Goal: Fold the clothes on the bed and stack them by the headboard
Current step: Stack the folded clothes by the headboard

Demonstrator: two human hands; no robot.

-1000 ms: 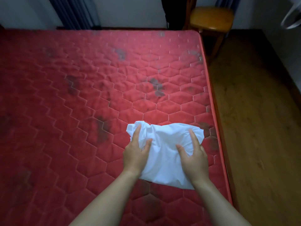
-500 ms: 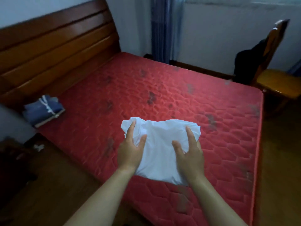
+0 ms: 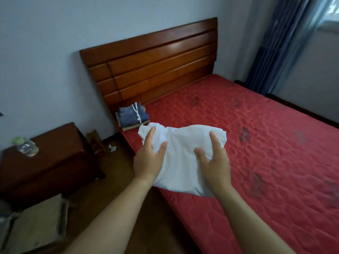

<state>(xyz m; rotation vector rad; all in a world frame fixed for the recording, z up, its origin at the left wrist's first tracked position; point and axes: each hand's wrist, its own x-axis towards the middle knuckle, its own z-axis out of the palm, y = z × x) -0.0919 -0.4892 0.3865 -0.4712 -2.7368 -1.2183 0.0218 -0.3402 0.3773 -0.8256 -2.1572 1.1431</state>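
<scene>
A folded white garment (image 3: pixel 181 158) is held up in the air above the left edge of the red mattress (image 3: pixel 266 162). My left hand (image 3: pixel 148 158) grips its left side, thumb and index finger lying on top and the other fingers hidden beneath. My right hand (image 3: pixel 214 160) grips its right side the same way. A stack of folded blue clothes (image 3: pixel 133 116) with a white drawstring lies on the mattress corner against the wooden headboard (image 3: pixel 156 66), just beyond the garment.
A dark wooden nightstand (image 3: pixel 47 162) stands left of the bed with a plastic bottle (image 3: pixel 25 146) on it. Cardboard (image 3: pixel 34 224) lies on the floor at lower left. Blue curtains (image 3: pixel 286 43) hang at the far right.
Both hands lifted the white garment off the mattress and carried it toward the headboard end. The view swung left, so the headboard, blue stack and nightstand came closer.
</scene>
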